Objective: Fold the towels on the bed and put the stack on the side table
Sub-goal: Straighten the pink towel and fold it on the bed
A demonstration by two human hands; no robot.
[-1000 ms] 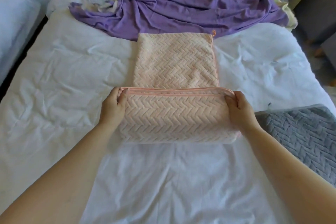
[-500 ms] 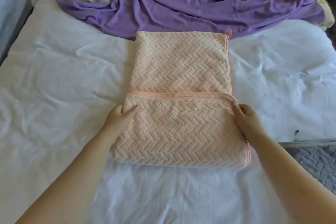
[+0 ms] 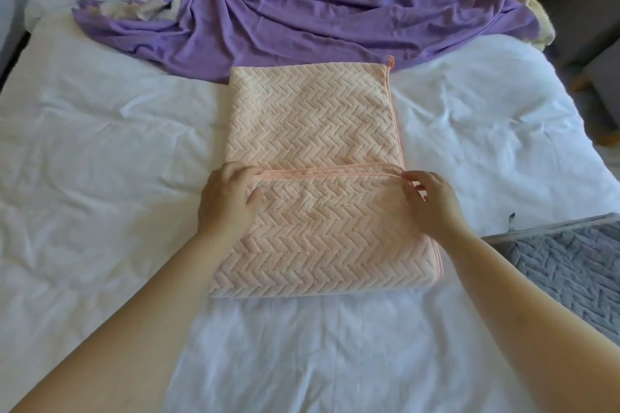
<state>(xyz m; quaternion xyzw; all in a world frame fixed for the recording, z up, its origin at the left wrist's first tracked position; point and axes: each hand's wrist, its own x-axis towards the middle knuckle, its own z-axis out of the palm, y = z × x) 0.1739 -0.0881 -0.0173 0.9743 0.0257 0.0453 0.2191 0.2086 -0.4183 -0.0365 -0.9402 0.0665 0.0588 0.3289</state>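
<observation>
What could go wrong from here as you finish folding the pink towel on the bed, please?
The left hand and right hand pinch only the ends of the folded edge of the pink towel, so its middle could sag and the fold end up crooked. The towel's far edge lies against the purple cloth, which might get caught. The right forearm passes close to the grey towel and could rumple it.

The left hand (image 3: pixel 228 201) and right hand (image 3: pixel 432 206) are shown bare. The left forearm (image 3: pixel 151 305) and right forearm (image 3: pixel 523 295) are seen uncovered from wrist to lower frame edge.
</observation>
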